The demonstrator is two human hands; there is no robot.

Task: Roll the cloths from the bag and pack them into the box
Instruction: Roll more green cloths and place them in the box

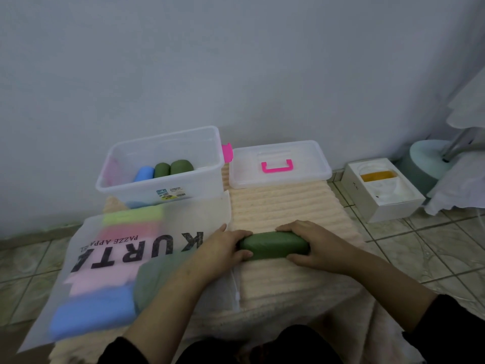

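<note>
A dark green rolled cloth [274, 245] lies across the cream ribbed mat [283, 206] in front of me. My left hand [225, 248] grips its left end and my right hand [315, 245] grips its right end, fingers curled over the roll. To the left lies a translucent white bag [126, 258] printed with black letters, holding folded green, pink, blue and dark green cloths. Behind it stands a clear plastic box [162, 166] containing one blue roll [143, 174] and two dark green rolls [172, 168].
The box's clear lid [279, 164] with a pink handle lies on the mat at the back right. A white carton [380, 190] sits on the tiled floor to the right, beside a pale round stand base [425, 158]. A wall rises close behind.
</note>
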